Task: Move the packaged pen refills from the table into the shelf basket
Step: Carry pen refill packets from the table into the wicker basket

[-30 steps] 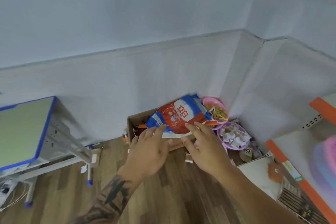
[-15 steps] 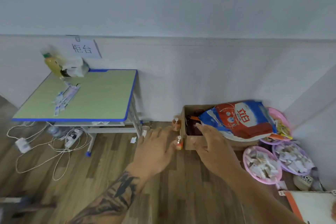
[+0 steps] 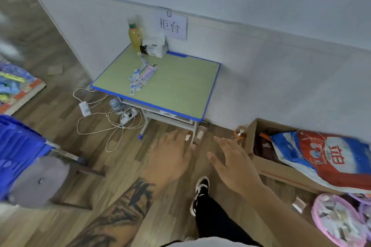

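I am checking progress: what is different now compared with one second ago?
The view has swung left: the green table with the packaged pen refills is now ahead. Unchanged: left hand and right hand are open and empty.

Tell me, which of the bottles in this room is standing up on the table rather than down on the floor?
The yellow juice bottle, upright at the table's back corner beside the tissue pack. The others sit on the floor.
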Demonstrator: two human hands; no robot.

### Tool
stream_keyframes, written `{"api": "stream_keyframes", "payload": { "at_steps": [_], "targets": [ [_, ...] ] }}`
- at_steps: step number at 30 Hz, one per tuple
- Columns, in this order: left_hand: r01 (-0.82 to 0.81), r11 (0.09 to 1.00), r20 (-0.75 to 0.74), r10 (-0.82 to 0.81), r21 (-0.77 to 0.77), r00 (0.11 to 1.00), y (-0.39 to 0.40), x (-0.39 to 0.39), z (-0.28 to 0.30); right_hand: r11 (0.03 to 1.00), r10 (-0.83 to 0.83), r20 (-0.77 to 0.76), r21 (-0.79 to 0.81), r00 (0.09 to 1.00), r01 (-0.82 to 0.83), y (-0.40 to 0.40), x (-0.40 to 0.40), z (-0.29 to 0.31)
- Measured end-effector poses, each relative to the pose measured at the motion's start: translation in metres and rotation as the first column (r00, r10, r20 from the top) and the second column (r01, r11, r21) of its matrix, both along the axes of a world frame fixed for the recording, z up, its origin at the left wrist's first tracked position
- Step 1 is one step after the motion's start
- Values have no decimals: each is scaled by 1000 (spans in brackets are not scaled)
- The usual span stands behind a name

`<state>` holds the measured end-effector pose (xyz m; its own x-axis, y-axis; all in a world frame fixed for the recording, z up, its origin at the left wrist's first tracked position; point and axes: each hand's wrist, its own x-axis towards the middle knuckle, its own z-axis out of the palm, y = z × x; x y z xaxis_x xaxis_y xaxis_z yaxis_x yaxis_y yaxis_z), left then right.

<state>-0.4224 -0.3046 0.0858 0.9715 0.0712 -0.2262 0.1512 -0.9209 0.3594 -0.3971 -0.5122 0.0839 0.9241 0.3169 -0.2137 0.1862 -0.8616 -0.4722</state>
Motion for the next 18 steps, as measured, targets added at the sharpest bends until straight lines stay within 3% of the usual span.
{"api": "stream_keyframes", "payload": {
  "at_steps": [10, 18],
  "targets": [
    [-289, 956, -17, 290, 44, 957, 122, 57, -14, 950, 312, -36, 40, 949, -311, 150, 117, -38],
    [-385, 910, -31, 394, 154, 918, 223, 152, -3, 924, 380, -39, 53, 924, -378, 270, 235, -58]
  ]
}}
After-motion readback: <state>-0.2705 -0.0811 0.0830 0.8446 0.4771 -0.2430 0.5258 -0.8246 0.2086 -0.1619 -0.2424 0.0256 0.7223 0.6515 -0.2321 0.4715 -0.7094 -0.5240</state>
